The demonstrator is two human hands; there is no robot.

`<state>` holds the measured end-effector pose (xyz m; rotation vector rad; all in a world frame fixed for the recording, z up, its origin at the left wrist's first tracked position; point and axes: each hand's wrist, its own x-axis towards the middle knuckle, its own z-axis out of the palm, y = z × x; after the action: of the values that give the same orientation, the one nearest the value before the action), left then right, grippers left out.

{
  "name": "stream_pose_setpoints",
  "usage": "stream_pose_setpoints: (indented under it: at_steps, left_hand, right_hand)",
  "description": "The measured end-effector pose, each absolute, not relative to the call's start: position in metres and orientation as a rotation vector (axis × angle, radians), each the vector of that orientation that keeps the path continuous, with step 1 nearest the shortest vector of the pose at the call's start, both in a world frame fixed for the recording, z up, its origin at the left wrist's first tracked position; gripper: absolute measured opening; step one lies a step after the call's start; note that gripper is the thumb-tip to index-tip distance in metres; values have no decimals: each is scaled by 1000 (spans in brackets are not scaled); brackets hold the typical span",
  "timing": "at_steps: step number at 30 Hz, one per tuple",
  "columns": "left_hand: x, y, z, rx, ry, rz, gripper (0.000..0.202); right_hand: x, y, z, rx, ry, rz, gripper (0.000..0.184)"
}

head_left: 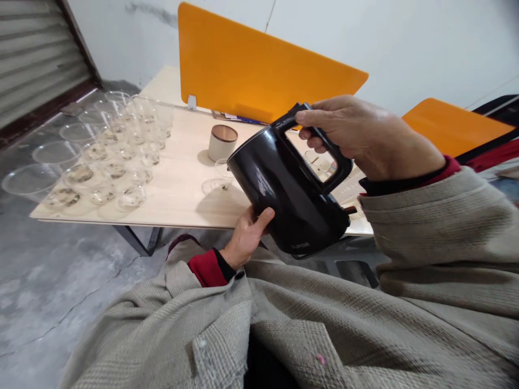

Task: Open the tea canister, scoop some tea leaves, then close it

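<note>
A black electric kettle (290, 194) is tilted with its spout toward the left, above the near edge of a light wooden table (182, 189). My right hand (357, 135) is closed round the kettle's handle from above. My left hand (247, 235) presses against the kettle's lower side, thumb on the body and fingers behind it. Just beyond the spout a small clear glass (222, 175) stands on the table. A beige cup with a copper-coloured inside (222, 141) stands behind it.
Several clear glass cups (121, 162) with dark bits in them stand in rows at the table's left end. Orange divider panels (259, 67) rise along the table's far side. A grey concrete floor (48, 281) lies at the left, a rolling shutter (32, 54) beyond.
</note>
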<state>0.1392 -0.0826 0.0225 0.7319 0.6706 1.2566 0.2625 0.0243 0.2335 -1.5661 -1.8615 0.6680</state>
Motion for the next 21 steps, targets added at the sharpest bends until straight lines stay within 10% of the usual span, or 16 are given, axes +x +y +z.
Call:
stream_pose_setpoints:
  at_steps: [21]
  left_hand:
    - [141,-83,23,720,655,1250,80]
  right_hand:
    - [262,26,233,-1512,-1826,691,34]
